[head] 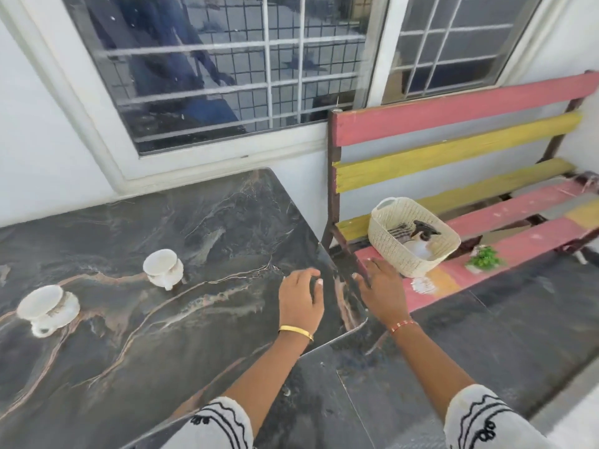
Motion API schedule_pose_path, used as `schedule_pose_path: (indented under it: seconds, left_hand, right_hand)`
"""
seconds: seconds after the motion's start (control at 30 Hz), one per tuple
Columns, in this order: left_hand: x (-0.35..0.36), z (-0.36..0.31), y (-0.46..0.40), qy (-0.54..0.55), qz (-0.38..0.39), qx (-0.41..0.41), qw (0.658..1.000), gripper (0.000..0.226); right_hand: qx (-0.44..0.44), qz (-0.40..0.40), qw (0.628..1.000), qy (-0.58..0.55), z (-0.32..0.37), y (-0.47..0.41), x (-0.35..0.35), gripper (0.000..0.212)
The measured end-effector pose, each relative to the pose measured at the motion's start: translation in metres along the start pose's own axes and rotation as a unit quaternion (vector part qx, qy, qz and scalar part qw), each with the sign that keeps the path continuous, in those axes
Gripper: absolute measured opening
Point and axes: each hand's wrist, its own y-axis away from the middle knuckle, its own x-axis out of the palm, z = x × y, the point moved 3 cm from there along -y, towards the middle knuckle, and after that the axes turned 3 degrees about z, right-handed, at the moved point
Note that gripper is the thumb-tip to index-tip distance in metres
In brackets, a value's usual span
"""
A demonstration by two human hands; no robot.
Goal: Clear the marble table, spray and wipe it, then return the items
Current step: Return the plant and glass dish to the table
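Observation:
The dark marble table [201,228] fills the left of the view. Two white ceramic pots stand on it: one [163,268] near the middle, another [48,308] at the left edge. My left hand [301,298] hovers over the table's right side, fingers apart, holding nothing. My right hand [382,291] is past the table's right edge, fingers spread and empty, close to a cream woven basket [413,236] on the bench. A spray bottle [421,236] with a black trigger lies inside the basket.
A pink and yellow slatted bench [486,222] stands right of the table against the wall. A small green plant [484,258] sits on its seat beside the basket. A barred window [227,76] is behind the table. Dark tiled floor lies below right.

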Motion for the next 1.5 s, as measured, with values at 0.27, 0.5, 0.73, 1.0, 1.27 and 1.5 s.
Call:
schedule_pose_path:
  seconds: [0.27,0.5,0.73,1.0,1.27,1.5]
  left_hand:
    - [0.126,-0.094,-0.010,-0.004,0.080,0.002,0.997,0.037]
    - [0.219,-0.143,-0.033,0.028,0.158,0.006,0.987,0.035]
    - [0.343,-0.182,-0.090,0.038,0.214,0.002,0.976,0.035]
    - [0.447,-0.212,-0.149,0.012,0.267,-0.046,0.963,0.036]
    - [0.515,-0.223,-0.171,-0.009,0.298,-0.105,0.949,0.032]
    - [0.582,-0.226,-0.185,-0.025,0.309,-0.205,0.928,0.048]
  right_hand:
    - [0.029,-0.012,0.999,-0.009,-0.130,-0.004,-0.048,0.041]
    - [0.077,0.014,0.997,-0.004,-0.226,-0.019,-0.054,0.045]
    - [0.120,0.035,0.992,0.017,-0.348,-0.086,-0.069,0.042]
    - [0.174,0.100,0.980,0.014,-0.455,-0.165,-0.083,0.034]
    - [0.153,0.166,0.974,0.008,-0.513,-0.226,-0.075,0.041]
    - [0.106,0.255,0.961,0.003,-0.574,-0.277,-0.052,0.047]
